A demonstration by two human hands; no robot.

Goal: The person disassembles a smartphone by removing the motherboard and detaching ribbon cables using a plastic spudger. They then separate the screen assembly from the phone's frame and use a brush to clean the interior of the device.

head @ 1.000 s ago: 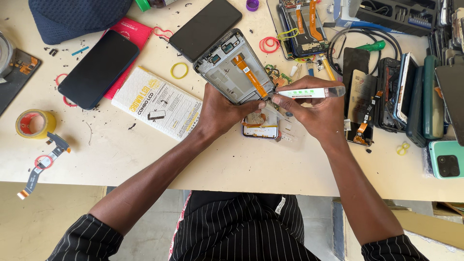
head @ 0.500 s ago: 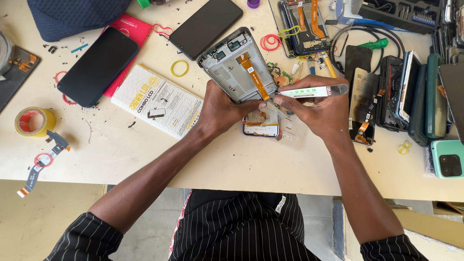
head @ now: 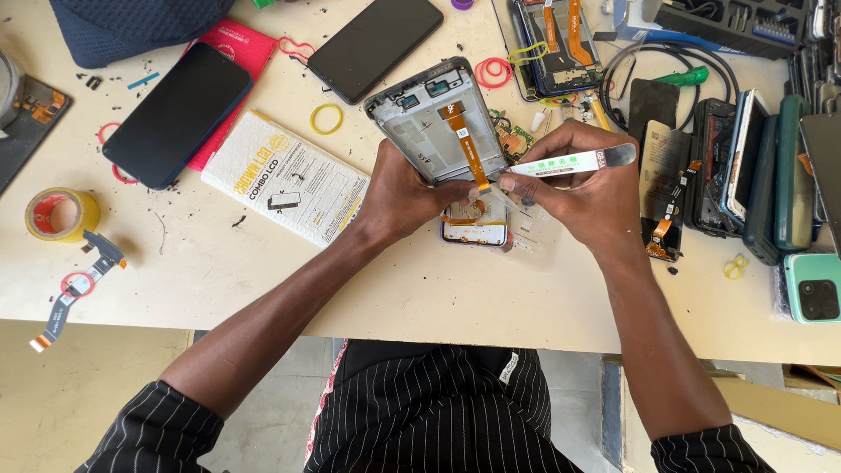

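Note:
My left hand (head: 405, 194) grips the lower end of an opened grey phone frame (head: 429, 118), which is raised off the table and tilted away from me. An orange flex cable (head: 462, 140) runs down the frame's middle. My right hand (head: 583, 188) holds a flat metal pry tool with a white label (head: 574, 161), its working end at the frame's bottom edge by the cable. A small phone part with a white-and-purple edge (head: 475, 232) lies on the table under both hands.
Two dark phones (head: 173, 114) (head: 375, 45), a white boxed display pack (head: 285, 175), a tape roll (head: 60, 213), rubber bands and loose flex cables lie to the left. Several phones and cases (head: 771, 166) crowd the right side. A tool tray (head: 745, 24) sits far right.
The phone frame has shifted slightly left and tilted more upright in my left hand. My right hand has stayed at its lower edge with the pry tool.

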